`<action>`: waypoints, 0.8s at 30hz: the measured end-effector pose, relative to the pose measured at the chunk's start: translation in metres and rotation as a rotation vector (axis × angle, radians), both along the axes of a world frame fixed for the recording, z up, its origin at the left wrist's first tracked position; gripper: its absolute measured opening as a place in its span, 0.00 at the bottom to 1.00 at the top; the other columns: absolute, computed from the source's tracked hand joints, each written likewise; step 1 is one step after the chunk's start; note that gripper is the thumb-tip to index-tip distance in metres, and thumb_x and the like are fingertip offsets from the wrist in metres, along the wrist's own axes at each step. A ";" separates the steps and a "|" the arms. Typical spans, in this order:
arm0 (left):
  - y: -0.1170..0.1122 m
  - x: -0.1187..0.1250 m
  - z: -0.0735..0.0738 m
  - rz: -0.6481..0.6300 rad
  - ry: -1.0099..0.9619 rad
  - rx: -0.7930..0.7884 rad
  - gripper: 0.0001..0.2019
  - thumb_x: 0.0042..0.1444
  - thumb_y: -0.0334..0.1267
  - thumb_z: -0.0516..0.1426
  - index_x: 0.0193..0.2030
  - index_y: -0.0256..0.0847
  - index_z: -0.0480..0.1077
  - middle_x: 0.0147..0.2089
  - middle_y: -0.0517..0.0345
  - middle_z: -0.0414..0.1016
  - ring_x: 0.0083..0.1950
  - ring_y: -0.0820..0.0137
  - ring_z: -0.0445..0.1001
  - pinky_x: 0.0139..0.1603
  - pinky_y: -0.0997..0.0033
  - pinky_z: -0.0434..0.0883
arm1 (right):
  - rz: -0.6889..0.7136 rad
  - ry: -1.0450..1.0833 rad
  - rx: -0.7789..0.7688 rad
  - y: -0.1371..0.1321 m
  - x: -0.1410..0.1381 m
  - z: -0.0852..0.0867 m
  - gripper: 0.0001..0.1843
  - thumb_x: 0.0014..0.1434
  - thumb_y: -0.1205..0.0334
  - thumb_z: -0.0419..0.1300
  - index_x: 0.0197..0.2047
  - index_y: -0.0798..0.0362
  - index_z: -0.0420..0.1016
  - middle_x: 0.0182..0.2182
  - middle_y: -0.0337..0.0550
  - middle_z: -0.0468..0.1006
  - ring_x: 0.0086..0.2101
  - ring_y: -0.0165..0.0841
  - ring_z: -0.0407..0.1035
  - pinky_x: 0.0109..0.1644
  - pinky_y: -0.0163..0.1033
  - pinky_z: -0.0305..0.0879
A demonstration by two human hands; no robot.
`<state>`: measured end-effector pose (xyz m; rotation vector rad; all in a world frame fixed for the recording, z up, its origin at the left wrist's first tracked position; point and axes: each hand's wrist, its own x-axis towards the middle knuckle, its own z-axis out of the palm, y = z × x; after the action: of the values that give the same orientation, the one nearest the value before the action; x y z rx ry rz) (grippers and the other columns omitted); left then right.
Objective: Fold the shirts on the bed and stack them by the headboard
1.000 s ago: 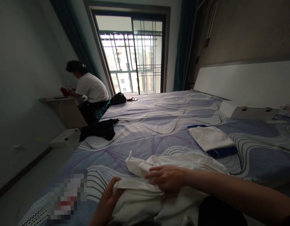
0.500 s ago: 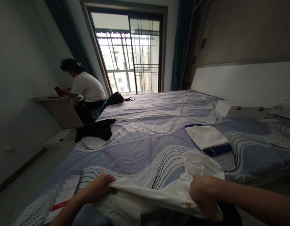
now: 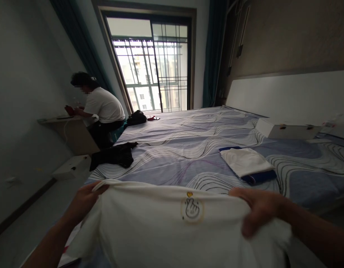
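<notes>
A white T-shirt [image 3: 149,227] with a small finger-heart print is stretched between my two hands over the near edge of the bed. My left hand [image 3: 86,199] is closed on its upper left part. On the right, my right hand [image 3: 261,210] grips the cloth, slightly blurred. The shirt's lower part runs out of the bottom of the view. Beyond my right hand, a folded white garment [image 3: 246,162] lies on a folded blue one [image 3: 262,176] on the patterned bedsheet [image 3: 172,163].
A black garment [image 3: 116,154] lies at the bed's left edge, a black bag [image 3: 136,117] farther back. A white box [image 3: 289,131] stands by the headboard [image 3: 294,91]. Another person [image 3: 104,104] sits at a small desk [image 3: 76,132]. Under my left arm, a paper-like item is mostly covered.
The bunched shirt has been spread wide and raised, so its print now shows. My left hand has moved left and up, my right hand up and slightly right.
</notes>
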<state>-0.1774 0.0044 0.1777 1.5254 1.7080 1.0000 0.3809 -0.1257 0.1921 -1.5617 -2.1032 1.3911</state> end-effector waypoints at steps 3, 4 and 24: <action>0.022 0.007 -0.011 -0.011 0.263 0.063 0.21 0.44 0.57 0.60 0.37 0.42 0.78 0.36 0.56 0.82 0.44 0.57 0.76 0.44 0.65 0.71 | -0.088 -0.261 0.166 0.056 0.009 0.000 0.11 0.54 0.55 0.68 0.37 0.54 0.81 0.36 0.41 0.82 0.38 0.40 0.76 0.42 0.38 0.68; 0.030 0.013 -0.019 -0.009 0.347 0.066 0.20 0.46 0.57 0.58 0.37 0.43 0.78 0.37 0.55 0.82 0.44 0.56 0.76 0.44 0.65 0.70 | -0.153 -0.392 0.265 0.073 0.011 -0.006 0.09 0.55 0.57 0.65 0.36 0.54 0.81 0.37 0.44 0.82 0.40 0.41 0.76 0.45 0.40 0.67; 0.067 0.037 -0.138 0.256 0.469 -0.117 0.16 0.62 0.45 0.50 0.44 0.39 0.74 0.42 0.49 0.82 0.41 0.63 0.79 0.40 0.69 0.71 | -0.392 -0.682 0.514 0.156 -0.021 -0.111 0.15 0.58 0.68 0.55 0.46 0.55 0.77 0.48 0.53 0.79 0.50 0.44 0.72 0.53 0.44 0.57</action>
<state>-0.1403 0.0717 0.0394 1.5760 2.2911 0.6766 0.3601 0.0302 0.0809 -2.2127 -2.0392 0.1597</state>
